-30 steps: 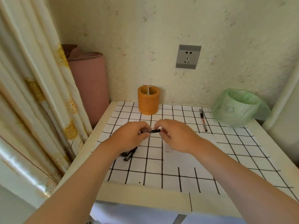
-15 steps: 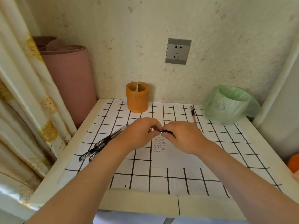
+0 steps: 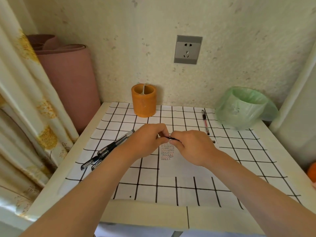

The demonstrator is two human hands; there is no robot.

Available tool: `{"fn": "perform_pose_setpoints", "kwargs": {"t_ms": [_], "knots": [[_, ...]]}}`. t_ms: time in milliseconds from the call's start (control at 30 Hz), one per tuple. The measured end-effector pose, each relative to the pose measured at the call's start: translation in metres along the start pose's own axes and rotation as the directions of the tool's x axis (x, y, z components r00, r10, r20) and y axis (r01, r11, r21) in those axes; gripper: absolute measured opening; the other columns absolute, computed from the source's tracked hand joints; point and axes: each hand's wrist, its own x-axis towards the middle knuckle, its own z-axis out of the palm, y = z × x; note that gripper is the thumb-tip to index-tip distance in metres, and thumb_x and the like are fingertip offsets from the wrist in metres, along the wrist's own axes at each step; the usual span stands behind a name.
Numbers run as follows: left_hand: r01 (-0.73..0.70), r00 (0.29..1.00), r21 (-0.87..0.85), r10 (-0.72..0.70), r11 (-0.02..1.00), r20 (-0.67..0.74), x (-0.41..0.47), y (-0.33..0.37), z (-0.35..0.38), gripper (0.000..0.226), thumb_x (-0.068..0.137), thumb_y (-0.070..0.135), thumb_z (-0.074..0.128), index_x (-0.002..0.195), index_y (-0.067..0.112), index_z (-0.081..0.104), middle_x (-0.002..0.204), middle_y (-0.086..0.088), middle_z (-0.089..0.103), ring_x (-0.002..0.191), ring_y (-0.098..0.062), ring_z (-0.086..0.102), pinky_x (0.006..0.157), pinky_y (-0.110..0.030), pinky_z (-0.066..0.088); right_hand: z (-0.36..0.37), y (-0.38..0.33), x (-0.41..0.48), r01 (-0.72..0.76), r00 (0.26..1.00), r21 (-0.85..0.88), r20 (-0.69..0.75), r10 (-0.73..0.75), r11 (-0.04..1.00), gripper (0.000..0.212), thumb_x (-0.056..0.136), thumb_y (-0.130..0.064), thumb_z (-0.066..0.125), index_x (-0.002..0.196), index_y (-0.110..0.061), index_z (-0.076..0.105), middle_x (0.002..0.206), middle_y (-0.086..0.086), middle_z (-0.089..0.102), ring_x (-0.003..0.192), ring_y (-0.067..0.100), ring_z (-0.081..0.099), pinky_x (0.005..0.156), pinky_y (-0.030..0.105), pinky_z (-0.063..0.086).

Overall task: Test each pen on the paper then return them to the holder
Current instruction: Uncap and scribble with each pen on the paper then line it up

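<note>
Worktop [image 3: 145, 212] first, with the white paper [image 3: 184, 166] lying in front of the orange pen holder [image 3: 144, 103]. Left hand [image 3: 145, 142] and right hand [image 3: 193, 146] meet over that paper, fingers curled. Spare black pens [image 3: 106, 151] lie front-left of the holder, a pink pen [image 3: 205, 123] to its right. Both hands pinch one dark pen [image 3: 171, 138] between them.

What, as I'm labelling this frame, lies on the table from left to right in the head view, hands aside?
black pens → holder → red pen → bin
</note>
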Motion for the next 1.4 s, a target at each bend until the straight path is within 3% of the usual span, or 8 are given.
{"fn": "perform_pose_setpoints", "kwargs": {"t_ms": [233, 333, 467, 533, 600, 867, 1067, 1400], "knots": [[0.064, 0.998, 0.090, -0.066, 0.994, 0.009, 0.000, -0.008, -0.009, 0.003, 0.094, 0.027, 0.066, 0.095, 0.029, 0.064, 0.088, 0.017, 0.062, 0.076, -0.001, 0.057, 0.067, -0.018, 0.044, -0.003, -0.003, 0.004, -0.104, 0.989, 0.132, 0.115, 0.089, 0.986, 0.035, 0.099, -0.050, 0.045, 0.129, -0.032, 0.050, 0.071, -0.014, 0.053, 0.067, 0.011, 0.051, 0.059, 0.029, 0.036], [0.124, 0.991, 0.220, -0.133, 0.968, 0.026, -0.003, -0.017, -0.012, 0.007, 0.093, 0.030, 0.065, 0.100, 0.030, 0.064, 0.095, 0.016, 0.063, 0.081, -0.002, 0.057, 0.069, -0.018, 0.044, -0.004, 0.006, 0.000, -0.188, 0.974, 0.341, 0.188, 0.130, 0.921, 0.030, 0.101, -0.020, 0.041, 0.127, -0.034, 0.036, 0.080, 0.003, 0.062, 0.066, 0.022, 0.056, 0.060, 0.040, 0.047], [0.153, 0.979, 0.245, -0.182, 0.957, 0.097, -0.004, -0.019, -0.012, 0.008, 0.090, 0.030, 0.066, 0.097, 0.033, 0.063, 0.098, 0.016, 0.064, 0.086, -0.004, 0.059, 0.072, -0.022, 0.049, -0.003, 0.011, -0.001, -0.383, 0.920, 0.733, 0.246, 0.307, 0.562, 0.042, 0.097, 0.005, 0.036, 0.093, -0.023, 0.067, 0.092, 0.009, 0.062, 0.068, 0.018, 0.060, 0.057, 0.034, 0.054], [0.139, 0.971, 0.266, -0.184, 0.954, 0.155, -0.004, -0.015, -0.008, 0.009, 0.088, 0.028, 0.067, 0.095, 0.033, 0.065, 0.099, 0.017, 0.064, 0.085, -0.004, 0.058, 0.069, -0.020, 0.048, -0.001, 0.005, -0.002, -0.446, 0.874, 0.848, 0.344, 0.343, 0.287, 0.048, 0.096, 0.011, 0.033, 0.098, -0.016, 0.073, 0.090, 0.010, 0.064, 0.072, 0.022, 0.065, 0.069, 0.040, 0.060], [0.127, 0.956, 0.284, -0.194, 0.950, 0.219, -0.004, -0.013, -0.004, 0.010, 0.087, 0.027, 0.068, 0.096, 0.032, 0.068, 0.098, 0.017, 0.061, 0.085, -0.004, 0.056, 0.064, -0.016, 0.042, 0.002, 0.003, -0.005, -0.454, 0.870, 0.866, 0.378, 0.317, 0.212, 0.049, 0.092, 0.016, 0.037, 0.110, -0.015, 0.070, 0.087, 0.005, 0.066, 0.080, 0.023, 0.068, 0.087, 0.044, 0.058], [0.064, 0.938, 0.298, -0.159, 0.952, 0.307, -0.005, -0.015, -0.005, 0.044, 0.085, 0.033, 0.070, 0.126, 0.033, 0.058, 0.123, 0.010, 0.048, 0.115, -0.008, 0.038, 0.092, -0.022, 0.033, 0.015, -0.008, -0.012, -0.366, 0.881, 0.898, 0.250, 0.401, 0.244, 0.022, 0.102, -0.017, 0.050, 0.106, -0.018, 0.072, 0.075, 0.005, 0.061, 0.063, 0.023, 0.064, 0.053, 0.029, 0.049], [0.018, 0.947, 0.325, -0.120, 0.945, 0.296, -0.004, -0.020, 0.008, 0.079, 0.070, 0.066, 0.074, 0.138, 0.035, 0.048, 0.131, 0.012, 0.039, 0.126, -0.009, 0.030, 0.106, -0.035, 0.037, 0.023, -0.010, -0.015, -0.377, 0.857, 0.896, 0.240, 0.455, 0.236, 0.018, 0.092, 0.000, 0.054, 0.093, -0.008, 0.071, 0.074, 0.013, 0.070, 0.061, 0.031, 0.069, 0.048, 0.030, 0.045], [-0.013, 0.954, 0.366, -0.098, 0.931, 0.285, -0.005, -0.024, 0.014, 0.089, 0.070, 0.066, 0.073, 0.145, 0.034, 0.038, 0.139, 0.011, 0.034, 0.130, -0.011, 0.028, 0.108, -0.036, 0.034, 0.023, -0.010, -0.017, -0.331, 0.935, 0.814, 0.212, 0.285, 0.478, 0.016, 0.078, 0.011, 0.065, 0.078, -0.005, 0.065, 0.061, 0.004, 0.067, 0.052, 0.023, 0.066, 0.054, 0.029, 0.054]]}}
